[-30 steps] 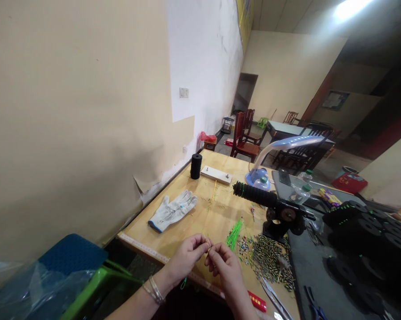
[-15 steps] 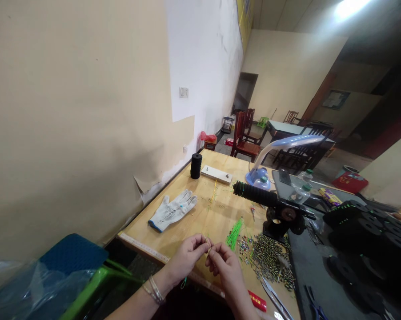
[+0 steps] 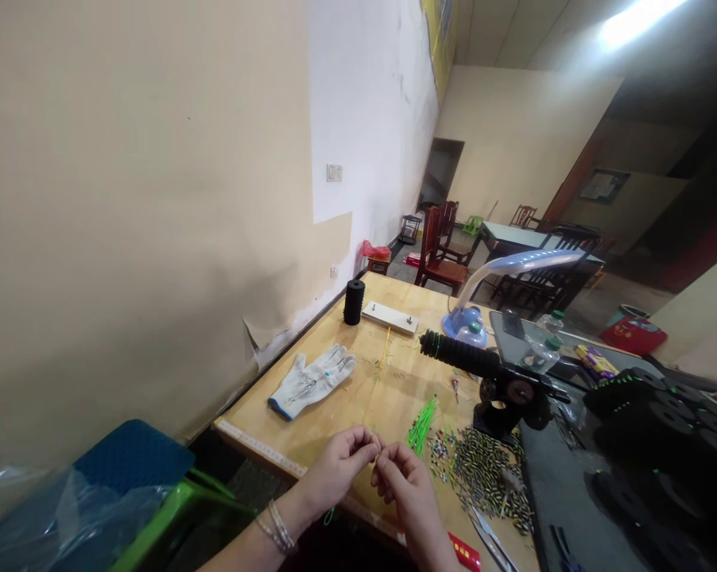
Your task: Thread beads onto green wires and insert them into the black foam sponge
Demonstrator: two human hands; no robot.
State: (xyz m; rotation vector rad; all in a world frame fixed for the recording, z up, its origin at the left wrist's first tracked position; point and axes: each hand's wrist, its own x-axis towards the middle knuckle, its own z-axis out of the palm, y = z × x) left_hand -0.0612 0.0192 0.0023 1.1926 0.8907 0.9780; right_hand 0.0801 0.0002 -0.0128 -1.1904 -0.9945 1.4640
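Your left hand [image 3: 338, 469] and right hand [image 3: 407, 486] meet over the near edge of the table [image 3: 364, 397]. The fingertips of both pinch a small thin piece [image 3: 377, 454] between them, too small to tell what it is. Two bracelets [image 3: 277, 531] sit on your left wrist.

Just right of the hands lies a bundle of green strips [image 3: 421, 423], and beyond it a heap of dark striped bits [image 3: 490, 477]. A red object [image 3: 464, 550] lies at the table's near edge, right of your right wrist. Farther left lies a white glove [image 3: 311, 380], well apart from your hands. At the far end stand a black cylinder [image 3: 353, 301], a wooden block [image 3: 389, 317] and a desk lamp [image 3: 471, 318].
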